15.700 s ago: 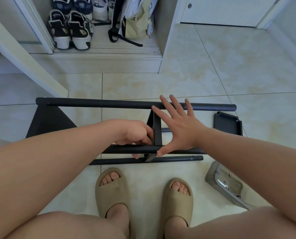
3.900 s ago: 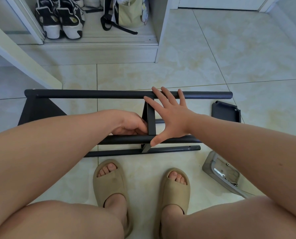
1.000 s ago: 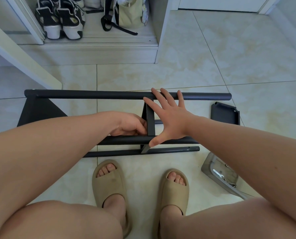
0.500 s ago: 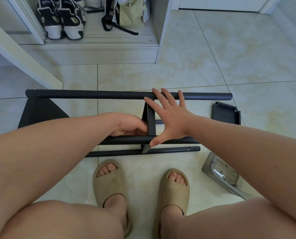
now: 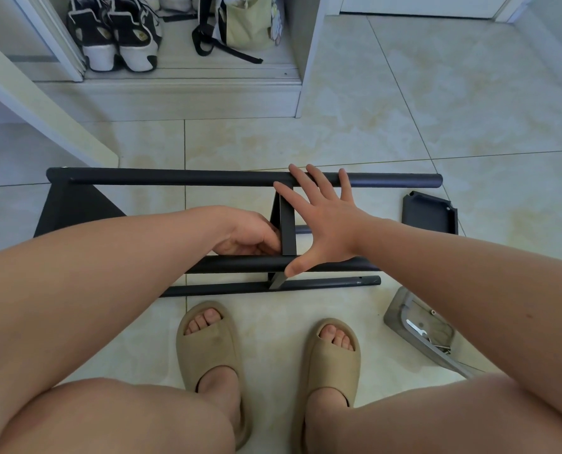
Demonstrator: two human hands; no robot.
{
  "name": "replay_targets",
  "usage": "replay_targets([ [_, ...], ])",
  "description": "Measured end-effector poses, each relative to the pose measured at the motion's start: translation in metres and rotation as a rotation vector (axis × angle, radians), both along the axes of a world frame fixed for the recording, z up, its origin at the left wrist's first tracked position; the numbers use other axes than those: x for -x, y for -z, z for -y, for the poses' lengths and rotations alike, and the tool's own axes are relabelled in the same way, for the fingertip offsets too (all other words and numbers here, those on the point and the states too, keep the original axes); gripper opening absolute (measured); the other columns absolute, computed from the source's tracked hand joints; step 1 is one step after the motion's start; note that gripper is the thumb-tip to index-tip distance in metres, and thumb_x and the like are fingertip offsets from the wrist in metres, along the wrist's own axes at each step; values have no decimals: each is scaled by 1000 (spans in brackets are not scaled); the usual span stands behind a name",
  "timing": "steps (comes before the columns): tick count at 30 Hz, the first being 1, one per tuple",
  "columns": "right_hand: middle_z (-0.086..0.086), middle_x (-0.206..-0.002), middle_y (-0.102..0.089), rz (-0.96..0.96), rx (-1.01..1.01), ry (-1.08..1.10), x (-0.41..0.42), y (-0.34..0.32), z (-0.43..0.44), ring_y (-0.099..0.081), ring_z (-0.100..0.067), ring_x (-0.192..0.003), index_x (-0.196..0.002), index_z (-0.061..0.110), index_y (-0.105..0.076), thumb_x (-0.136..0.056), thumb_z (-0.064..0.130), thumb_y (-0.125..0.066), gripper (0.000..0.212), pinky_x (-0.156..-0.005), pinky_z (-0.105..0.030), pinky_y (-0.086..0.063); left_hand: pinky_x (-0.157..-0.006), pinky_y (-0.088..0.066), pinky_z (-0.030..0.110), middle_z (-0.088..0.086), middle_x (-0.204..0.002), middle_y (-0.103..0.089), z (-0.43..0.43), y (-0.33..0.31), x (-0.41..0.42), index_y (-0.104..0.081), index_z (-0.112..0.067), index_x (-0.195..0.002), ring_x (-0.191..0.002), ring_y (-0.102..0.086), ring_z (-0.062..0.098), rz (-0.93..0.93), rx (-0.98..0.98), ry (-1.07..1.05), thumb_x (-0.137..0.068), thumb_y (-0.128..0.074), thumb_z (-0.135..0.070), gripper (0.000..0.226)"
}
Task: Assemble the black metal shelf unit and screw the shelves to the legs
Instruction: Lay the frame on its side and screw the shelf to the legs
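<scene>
- While the shelf unit (image 5: 142,177) lay on its side on the floor (image 5: 404,109), it was only partly built. Three legs ran left to right: the far leg (image 5: 387,180), the near leg (image 5: 338,265), and a third leg (image 5: 322,283) on the tiles just in front of it.
- An end shelf (image 5: 73,211) sat at the left end, meeting the far leg, and a middle shelf (image 5: 288,227) stood edge-on between the far and near legs.
- The right hand (image 5: 322,221) was spread wide and flat, fingertips (image 5: 342,174) on the far leg and thumb on the near leg, bracing the frame beside the middle shelf.
- The left hand (image 5: 250,237) was curled against the left face of the middle shelf, just above the near leg. Its fingertips were hidden, so I could not tell whether it pinched a screw or tool.
- By my judgement, the step in hand was fastening the middle shelf to a leg; which joints were already screwed could not be seen.
- A loose shelf (image 5: 428,214) lay apart on the tiles to the right, not yet fitted. A clear tray (image 5: 394,316) holding a small wrench (image 5: 415,327) lay near the right knee, so a good share of the work looked left to do.
</scene>
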State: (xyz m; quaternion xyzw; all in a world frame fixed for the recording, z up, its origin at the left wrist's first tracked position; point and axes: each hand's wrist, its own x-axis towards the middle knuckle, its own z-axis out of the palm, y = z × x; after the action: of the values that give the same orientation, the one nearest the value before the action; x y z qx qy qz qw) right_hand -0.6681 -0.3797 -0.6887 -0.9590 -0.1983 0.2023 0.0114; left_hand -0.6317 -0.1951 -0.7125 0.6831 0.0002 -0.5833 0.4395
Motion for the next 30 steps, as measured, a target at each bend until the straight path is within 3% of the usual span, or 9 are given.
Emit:
replay_targets([
  [4,3,-163,33,-2,-1,0,-1,0,0,33,-27,-149,-156,39,22,-45,105,-45,145,-113,-69,20,-75,-56,31,4,-83,-74,-2,1,3,-73,-12,-96,-76,-67,18,-32,-46,5,-96,-57,-17,16],
  [11,3,-163,33,-3,3,2,0,-1,0,33,-27,-149,-156,38,21,-47,103,-48,145,-113,-69,20,-73,-50,25,1,-77,-74,-5,3,4,-71,-12,-87,-74,-69,13,54,-8,44,-92,-61,-9,12],
  [14,3,-163,34,-5,7,1,1,-2,-1,33,-27,-149,-157,37,21,-48,102,-50,145,-113,-68,20,-79,-52,28,6,-82,-72,-4,4,5,-69,-7,-91,-79,-67,18,50,21,13,-91,-58,-2,12],
  [19,3,-163,34,-7,13,-1,1,-4,-1,33,-27,-150,-157,37,21,-50,101,-52,144,-114,-69,19,-106,-44,41,20,-110,-64,-4,6,5,-63,-1,-111,-103,-61,28,21,60,-7,-91,-53,6,24],
  [22,3,-163,34,-8,11,1,1,-4,-1,33,-26,-150,-156,38,22,-49,101,-51,144,-114,-69,19,-104,-46,37,17,-113,-64,-6,5,4,-64,-5,-105,-105,-61,26,7,72,-20,-91,-53,8,23],
  [25,3,-163,34,-7,10,-1,0,-3,-1,33,-26,-149,-156,38,22,-48,102,-49,144,-114,-68,19,-108,-44,38,16,-118,-65,-7,6,4,-63,-6,-112,-110,-60,26,-25,69,-54,-92,-52,7,26],
  [28,4,-163,34,-8,12,0,0,-2,0,33,-27,-149,-156,39,22,-48,102,-50,145,-114,-69,19,-113,-40,43,19,-128,-64,-5,8,4,-64,0,-121,-119,-60,31,10,26,-28,-96,-52,-4,28],
  [30,3,-163,34,-7,12,-2,0,-2,0,33,-27,-149,-156,39,23,-48,102,-50,144,-113,-69,20,-108,-45,40,16,-120,-68,-3,7,5,-66,-2,-119,-113,-63,30,38,-7,-8,-96,-56,-10,26],
])
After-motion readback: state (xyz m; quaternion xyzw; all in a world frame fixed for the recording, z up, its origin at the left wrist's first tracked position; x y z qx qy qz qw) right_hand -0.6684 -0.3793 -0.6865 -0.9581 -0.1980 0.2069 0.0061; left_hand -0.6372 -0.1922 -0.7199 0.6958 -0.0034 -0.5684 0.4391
